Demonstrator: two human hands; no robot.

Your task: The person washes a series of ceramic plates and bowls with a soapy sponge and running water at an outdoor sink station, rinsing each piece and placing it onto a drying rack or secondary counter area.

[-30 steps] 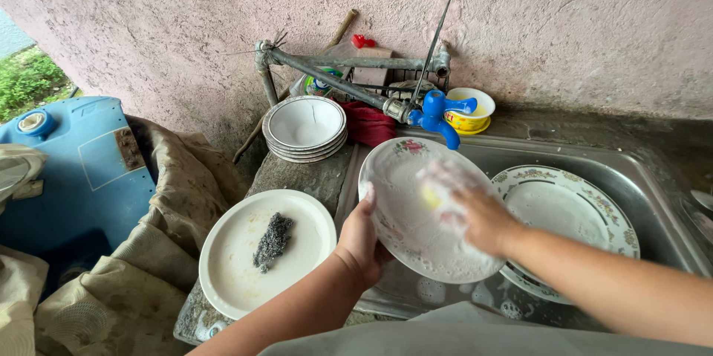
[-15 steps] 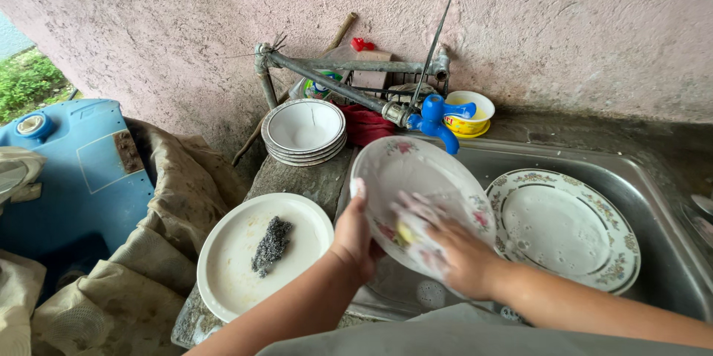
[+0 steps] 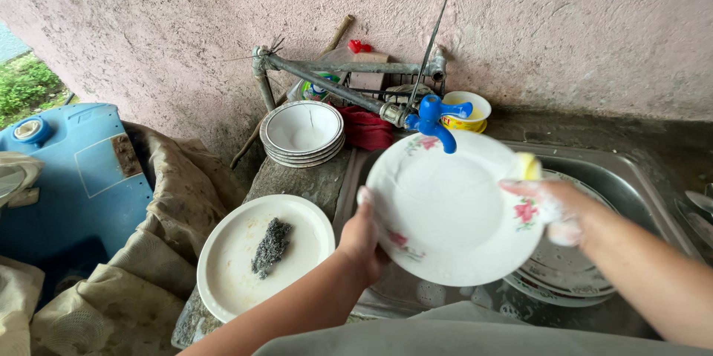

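My left hand (image 3: 364, 241) grips the left rim of a white plate with pink flowers (image 3: 449, 211), held tilted over the steel sink (image 3: 639, 178). My right hand (image 3: 553, 207), covered in soap foam, is at the plate's right rim with a yellow sponge (image 3: 529, 168) in its fingers. Below them, partly hidden, another flowered plate (image 3: 557, 278) lies in the sink. A blue tap (image 3: 433, 120) sticks out just above the held plate.
A white plate with a steel-wool pad (image 3: 272, 244) sits on the stone ledge at left. A stack of bowls (image 3: 303, 131) stands behind it, with a red cloth (image 3: 366, 127) and a yellow tub (image 3: 469, 112) by the pipe. A blue container (image 3: 74, 170) and brown tarp (image 3: 178, 200) lie left.
The plate has swung to face me more flatly and shifted right. My right hand moved from the plate's lower middle out to its right rim.
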